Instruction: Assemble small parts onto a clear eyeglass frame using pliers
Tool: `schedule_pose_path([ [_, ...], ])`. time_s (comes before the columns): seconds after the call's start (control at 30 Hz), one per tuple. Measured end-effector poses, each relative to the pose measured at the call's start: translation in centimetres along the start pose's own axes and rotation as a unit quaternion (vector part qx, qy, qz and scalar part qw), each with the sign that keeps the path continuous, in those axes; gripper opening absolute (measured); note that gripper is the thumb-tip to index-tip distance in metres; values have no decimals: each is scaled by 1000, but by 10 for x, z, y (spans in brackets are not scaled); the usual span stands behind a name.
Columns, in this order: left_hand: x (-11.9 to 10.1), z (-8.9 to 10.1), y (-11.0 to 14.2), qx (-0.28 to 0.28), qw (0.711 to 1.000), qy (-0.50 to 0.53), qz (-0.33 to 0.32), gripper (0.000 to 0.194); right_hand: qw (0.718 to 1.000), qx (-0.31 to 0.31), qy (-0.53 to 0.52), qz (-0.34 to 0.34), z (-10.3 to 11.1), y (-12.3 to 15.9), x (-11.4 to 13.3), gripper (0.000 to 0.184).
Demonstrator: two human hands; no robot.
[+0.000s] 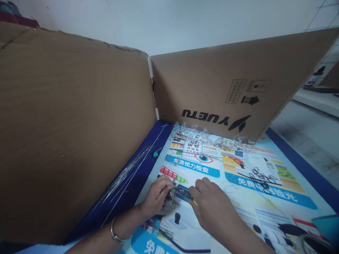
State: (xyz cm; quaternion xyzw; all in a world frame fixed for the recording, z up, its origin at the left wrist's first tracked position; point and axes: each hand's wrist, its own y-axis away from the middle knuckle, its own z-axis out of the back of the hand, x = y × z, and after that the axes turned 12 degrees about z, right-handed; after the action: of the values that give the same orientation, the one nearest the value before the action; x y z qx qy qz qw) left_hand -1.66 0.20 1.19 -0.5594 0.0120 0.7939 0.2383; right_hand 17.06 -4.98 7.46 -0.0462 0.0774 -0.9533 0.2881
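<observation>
My right hand (213,201) is closed around the handles of a pair of pliers (183,192), and a bit of yellow handle shows beside the fingers. The jaws point left, toward my left hand (157,195). Thumb and forefinger of that hand pinch a small clear, shiny piece (171,198), perhaps with wire, right at the jaws. Whether the jaws are clamped on it is too small to tell. A metal bangle (113,229) circles my left wrist.
Cardboard panels (79,134) wall off the left and back of the printed table cover (227,222). Thin straight wires (125,173) lie along the left. Clear pieces (196,129) are heaped at the back panel, dark rings (262,178) at right. A green bit (155,154) lies left.
</observation>
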Motion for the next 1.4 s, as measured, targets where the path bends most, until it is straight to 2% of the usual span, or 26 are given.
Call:
schedule_pose_path([
  [0.57, -3, 4, -2, 31, 998, -1, -54, 17, 1000, 24, -19, 4, 0, 1, 0, 5],
  [0.87, -2, 3, 0, 10, 999, -23, -31, 16, 1000, 8, 6, 8, -6, 2, 3, 6],
  [1.4, -1, 3, -1, 28, 998, -29, -39, 19, 1000, 25, -7, -3, -4, 4, 7, 9],
])
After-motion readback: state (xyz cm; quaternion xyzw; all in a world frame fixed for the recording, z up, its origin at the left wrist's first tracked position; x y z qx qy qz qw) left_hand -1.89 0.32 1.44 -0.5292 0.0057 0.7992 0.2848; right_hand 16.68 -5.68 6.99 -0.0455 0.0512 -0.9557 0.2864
